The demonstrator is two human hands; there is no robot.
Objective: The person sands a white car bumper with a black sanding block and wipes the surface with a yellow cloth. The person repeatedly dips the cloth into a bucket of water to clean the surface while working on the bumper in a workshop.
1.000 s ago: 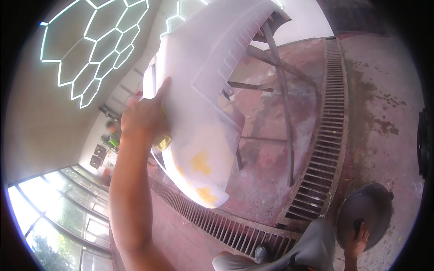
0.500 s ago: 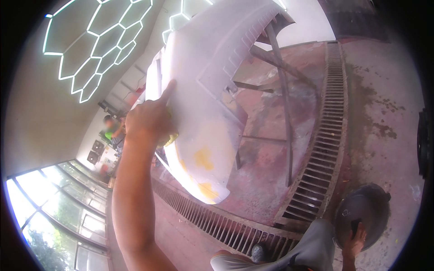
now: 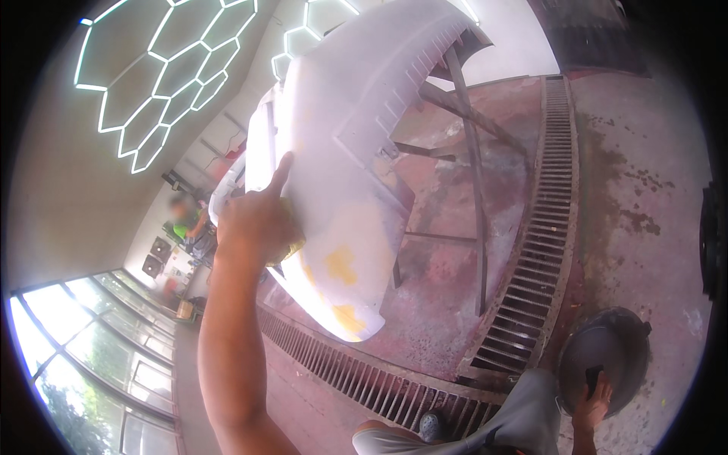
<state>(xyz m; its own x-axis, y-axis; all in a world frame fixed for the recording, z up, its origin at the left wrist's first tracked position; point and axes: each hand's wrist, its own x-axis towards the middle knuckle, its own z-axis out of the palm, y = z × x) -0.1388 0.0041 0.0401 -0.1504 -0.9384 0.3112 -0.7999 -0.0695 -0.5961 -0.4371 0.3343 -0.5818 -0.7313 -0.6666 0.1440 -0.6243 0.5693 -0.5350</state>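
Note:
A large pale bumper-like car panel (image 3: 341, 182), whitish grey with yellow-orange patches toward its lower end, is propped at a slant in front of me. My left hand (image 3: 258, 221) presses on its left edge, index finger stretched along the surface. Under the palm a crumpled yellow-green pad (image 3: 295, 246) peeks out, mostly hidden by the fingers. Low on the right, my right hand (image 3: 593, 406) grips a small black block (image 3: 594, 377) at the near side of a dark round bucket (image 3: 626, 345), which stands on the floor.
A metal stand (image 3: 474, 167) with slanting legs supports the panel. Slotted drain grates (image 3: 531, 273) cross the reddish, wet-stained floor. My knee (image 3: 531, 402) is close to the bucket. Farther left, a person in green (image 3: 184, 224) is near the wall, beyond the windows (image 3: 98, 349).
My left hand has slid slightly down along the panel's edge with the pad beneath it. The right hand stays by the bucket with the black block. The view has shifted a little.

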